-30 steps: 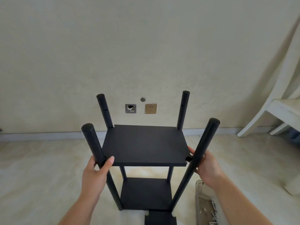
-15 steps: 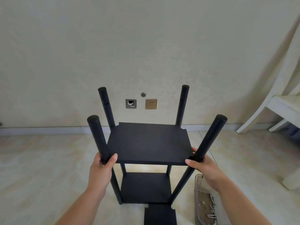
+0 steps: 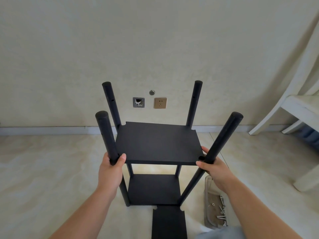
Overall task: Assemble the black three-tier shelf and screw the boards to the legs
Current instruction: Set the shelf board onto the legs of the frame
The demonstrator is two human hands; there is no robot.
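Note:
The black shelf stands on the floor with several round legs rising around two boards. The middle board sits level between the legs, and the bottom board lies below it. My left hand grips the near left leg at the board's front left corner, thumb on the board. My right hand wraps the near right leg at the front right corner. A third loose black board lies flat on the floor in front of the shelf.
A clear plastic tray with several silver screws lies on the floor at the lower right. A white chair stands at the right. The wall behind carries a socket and an open box.
The middle board has dropped slightly and levelled between the legs. Both hands slid with it and now grip the front legs at its corners. The view shifted a little.

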